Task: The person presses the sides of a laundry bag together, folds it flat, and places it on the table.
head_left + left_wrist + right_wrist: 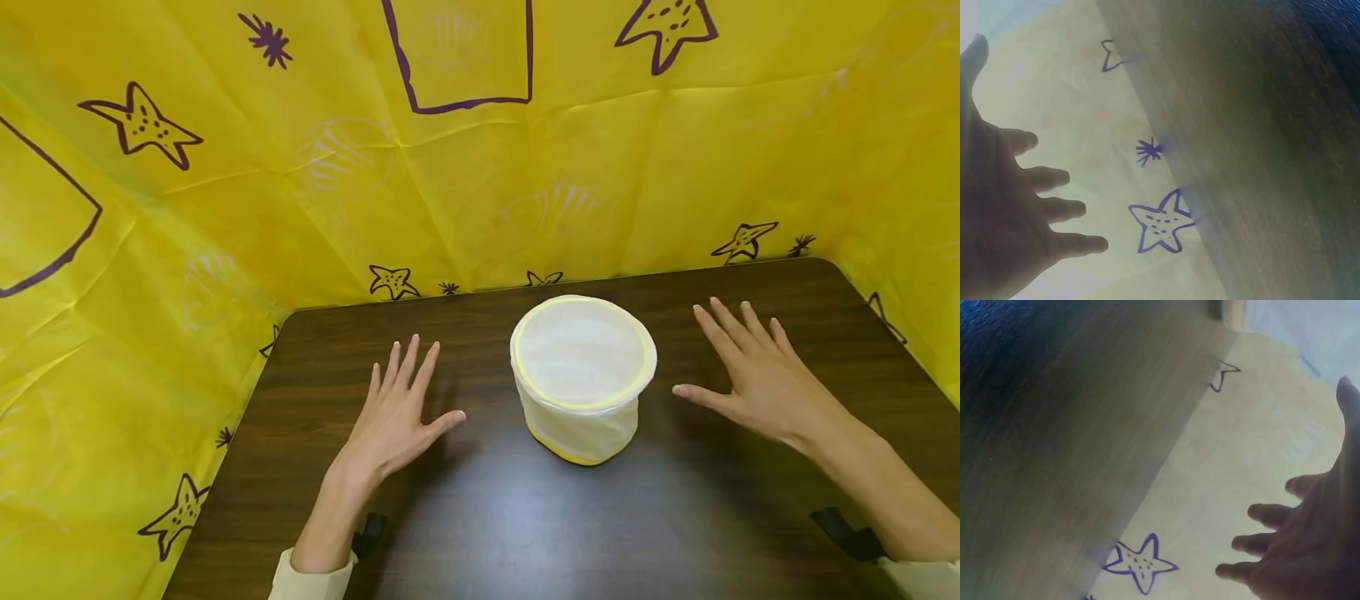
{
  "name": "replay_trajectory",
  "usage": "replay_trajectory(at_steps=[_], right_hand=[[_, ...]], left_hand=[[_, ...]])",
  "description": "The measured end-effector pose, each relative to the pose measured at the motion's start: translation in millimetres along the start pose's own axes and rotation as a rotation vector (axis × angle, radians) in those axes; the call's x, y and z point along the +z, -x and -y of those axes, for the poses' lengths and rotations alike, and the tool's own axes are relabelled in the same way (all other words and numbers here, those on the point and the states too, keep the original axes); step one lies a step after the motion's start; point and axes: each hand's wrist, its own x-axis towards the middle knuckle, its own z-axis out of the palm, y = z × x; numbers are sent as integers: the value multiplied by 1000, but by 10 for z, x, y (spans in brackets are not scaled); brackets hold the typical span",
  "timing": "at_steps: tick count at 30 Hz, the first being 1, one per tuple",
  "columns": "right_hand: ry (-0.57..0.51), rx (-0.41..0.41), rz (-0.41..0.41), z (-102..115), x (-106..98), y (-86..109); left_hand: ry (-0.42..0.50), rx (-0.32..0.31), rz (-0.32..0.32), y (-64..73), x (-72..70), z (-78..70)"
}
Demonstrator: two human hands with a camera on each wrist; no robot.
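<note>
Flanking a round, drum-shaped white fabric container with pale-yellow trim [583, 377], a person's bare left hand [395, 423] and bare right hand [757, 377] are pointing far with fingers spread wide, holding nothing. From where I'm standing, the container is sitting on a dark brown wood-grain table [510, 525], between the hands and nearer the right one. Whether the palms are touching the table, I cannot tell. The container's flat round top is facing up; its central axis is standing upright, and, being round, it is showing no long axis across the table. Handling it well would probably mean bringing both palms in evenly against opposite sides, pressing lightly, since the wall is looking soft and wrinkled.
</note>
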Motion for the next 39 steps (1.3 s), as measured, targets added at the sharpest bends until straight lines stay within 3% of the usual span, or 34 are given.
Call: replay_trajectory(at_steps=[11, 17, 23, 32, 39], right_hand=[[-37, -10, -127, 117, -130, -28], [-144, -17, -123, 189, -181, -22], [-233, -42, -107, 268, -237, -32], [-322, -81, -97, 371, -300, -51], [-351, -119, -87, 500, -331, -72]], left_hand=[[109, 103, -93, -71, -92, -71], [188, 191, -150, -88, -176, -201], [230, 233, -188, -115, -221, -289], [291, 285, -212, -158, -284, -412], [343, 323, -194, -214, -333, -541]])
